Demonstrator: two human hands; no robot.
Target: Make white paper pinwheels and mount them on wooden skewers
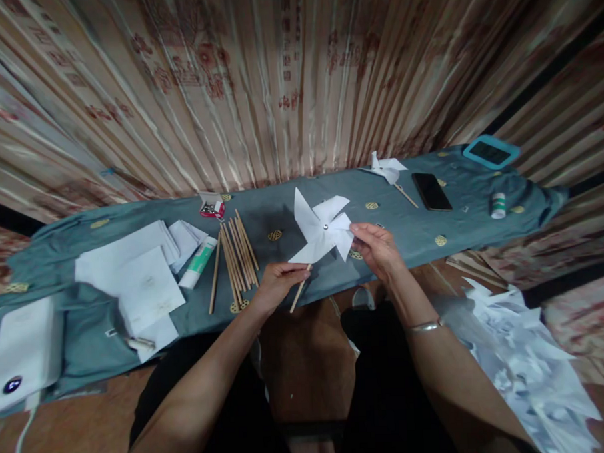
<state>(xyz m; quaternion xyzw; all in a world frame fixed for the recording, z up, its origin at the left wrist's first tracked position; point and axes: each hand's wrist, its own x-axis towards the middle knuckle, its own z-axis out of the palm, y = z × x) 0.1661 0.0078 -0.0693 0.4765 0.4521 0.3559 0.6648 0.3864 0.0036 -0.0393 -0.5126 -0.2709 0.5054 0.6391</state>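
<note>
A white paper pinwheel (pixel 322 229) on a wooden stick is held over the front edge of a table covered in grey-blue cloth (pixel 291 217). My left hand (pixel 277 284) is closed around the stick just below the wheel. My right hand (pixel 377 246) pinches the tip of the wheel's right blade. A metal pin shows at the wheel's centre.
Several wooden sticks (pixel 236 259), a glue tube (pixel 198 262), white paper sheets (pixel 138 270) and a small box of pins (pixel 211 207) lie to the left. A second pinwheel (pixel 387 169), a black phone (pixel 431 191), a teal device (pixel 489 152) and a small bottle (pixel 498 205) lie to the right. Paper scraps (pixel 528 357) cover the floor.
</note>
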